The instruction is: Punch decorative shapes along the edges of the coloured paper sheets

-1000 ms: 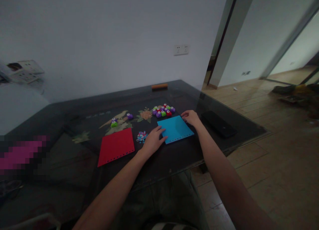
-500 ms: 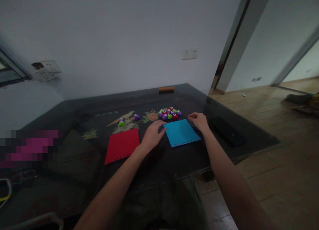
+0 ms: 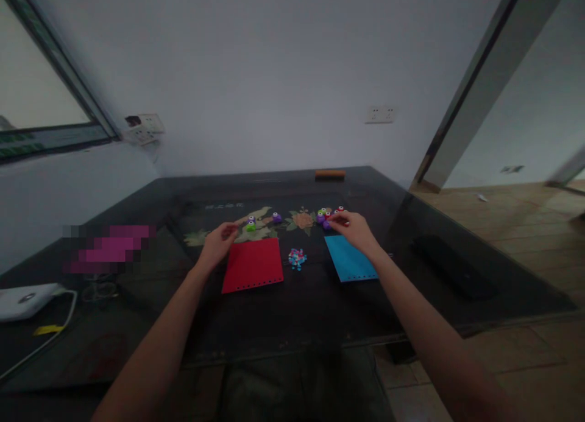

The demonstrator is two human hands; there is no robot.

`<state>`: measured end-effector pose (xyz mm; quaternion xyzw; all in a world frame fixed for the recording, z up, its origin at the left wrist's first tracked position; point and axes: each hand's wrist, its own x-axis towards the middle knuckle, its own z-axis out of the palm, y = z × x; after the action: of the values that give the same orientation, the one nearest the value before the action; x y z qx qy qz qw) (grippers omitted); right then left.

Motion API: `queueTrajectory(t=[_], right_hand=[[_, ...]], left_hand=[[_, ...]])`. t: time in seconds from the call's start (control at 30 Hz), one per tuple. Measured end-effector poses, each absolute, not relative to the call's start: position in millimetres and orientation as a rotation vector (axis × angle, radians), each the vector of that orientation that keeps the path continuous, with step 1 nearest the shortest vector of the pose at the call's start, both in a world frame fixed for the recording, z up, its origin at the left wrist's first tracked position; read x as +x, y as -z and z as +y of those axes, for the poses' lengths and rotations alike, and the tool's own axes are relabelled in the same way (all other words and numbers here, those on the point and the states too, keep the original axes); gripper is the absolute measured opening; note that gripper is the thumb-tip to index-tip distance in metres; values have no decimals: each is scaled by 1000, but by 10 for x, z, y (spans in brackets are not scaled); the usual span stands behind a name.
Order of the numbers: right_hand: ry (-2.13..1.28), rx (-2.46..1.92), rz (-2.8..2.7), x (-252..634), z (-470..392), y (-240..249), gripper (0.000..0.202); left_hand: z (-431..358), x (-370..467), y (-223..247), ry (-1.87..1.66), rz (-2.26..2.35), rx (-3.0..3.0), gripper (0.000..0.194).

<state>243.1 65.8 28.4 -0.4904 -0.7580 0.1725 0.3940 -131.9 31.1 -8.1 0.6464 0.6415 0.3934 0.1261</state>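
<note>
My left hand is at the upper left corner of the red sheet, thumb and fingers brought together; whether anything is between them is too small to tell. Just right of it are a green eyeball piece and a purple one behind, with another purple piece farther right. My right hand reaches over the blue sheet, its fingertips at a purple piece of the eyeball cluster, which it partly hides. Between the sheets lies a small pile of pink, blue and white bits.
A black case lies on the dark table at the right. An orange-brown roll is near the wall. At the left are a white device with a cable and a blurred pink item.
My left hand has moved left, from between the sheets to the red sheet's far left corner, uncovering the small pile. My right hand has moved left to the eyeball cluster. The view has shifted left.
</note>
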Motion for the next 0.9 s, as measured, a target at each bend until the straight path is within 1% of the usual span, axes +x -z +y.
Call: queueTrajectory(t=[0.13, 0.33, 0.53, 0.6, 0.67, 0.73, 0.9], right_hand=[[-539, -1074, -2106, 1743, 772, -276, 15], [-513, -1176, -2211, 1023, 832, -92, 18], [-233, -1134, -2375, 899, 709, 149, 20], [-191, -1107, -2454, 904, 693, 190, 30], [-168, -1099, -2514, 902, 689, 218, 43], [-162, -1097, -2545, 894, 690, 237, 51], [-167, -1102, -2555, 881, 693, 260, 54]], left_hand=[[278, -1383, 129, -1003, 1893, 1985, 23], [239, -1325, 113, -810, 1741, 2204, 32], [225, -1396, 179, -559, 1733, 2279, 61], [217, -1395, 179, -496, 1760, 2271, 68], [211, -1383, 172, -442, 1801, 2267, 72], [211, -1373, 170, -401, 1833, 2274, 73], [232, -1382, 194, -391, 1816, 2311, 76]])
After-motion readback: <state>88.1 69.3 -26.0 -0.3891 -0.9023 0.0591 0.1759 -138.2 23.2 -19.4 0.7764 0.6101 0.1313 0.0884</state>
